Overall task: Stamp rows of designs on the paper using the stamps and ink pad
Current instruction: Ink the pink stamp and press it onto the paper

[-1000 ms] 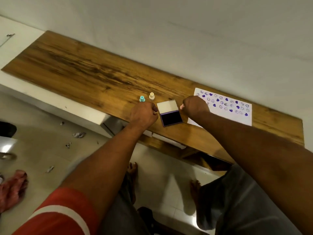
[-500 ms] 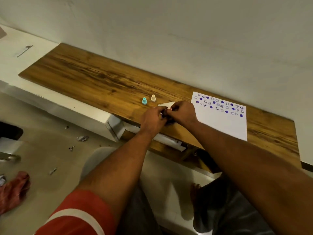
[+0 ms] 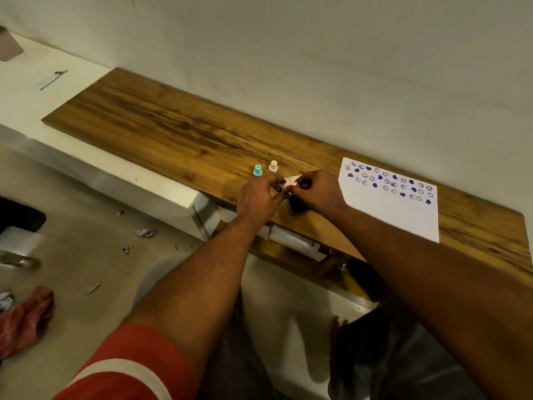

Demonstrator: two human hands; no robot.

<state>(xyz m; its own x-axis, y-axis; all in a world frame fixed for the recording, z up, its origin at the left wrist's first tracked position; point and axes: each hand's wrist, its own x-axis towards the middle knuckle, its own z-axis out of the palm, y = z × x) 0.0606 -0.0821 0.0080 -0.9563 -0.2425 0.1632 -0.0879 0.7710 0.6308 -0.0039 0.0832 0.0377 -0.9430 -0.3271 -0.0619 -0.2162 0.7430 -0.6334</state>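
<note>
A long brown wood-grain shelf (image 3: pixel 178 140) was seen running along the pale wall, from ten o'clock down to four o'clock in the view. Toward its three o'clock end a white rectangular sheet of paper (image 3: pixel 386 212) lay flat, its far half covered with rows of purple hearts and ringed face prints, its near half left bare. Both forearms were stretched in from the bottom, a red sleeve with a white band (image 3: pixel 127 368) showing at seven o'clock. The left hand (image 3: pixel 256 197) and the right hand (image 3: pixel 320 192) were met at the shelf's front edge, just at nine o'clock of the paper. Beneath them the small square ink pad with dark purple face (image 3: pixel 297 204) was mostly covered, its pale lid raised behind the knuckles. A small pink stamp (image 3: pixel 290 185) was pinched between the fingertips of both hands, fingers curled closed around it, above the pad. Just at eleven o'clock of the left hand, a small teal plastic stamp (image 3: pixel 257 170) and a small cream plastic stamp (image 3: pixel 273 166) stood upright, side by side, apart from the fingers.
</note>
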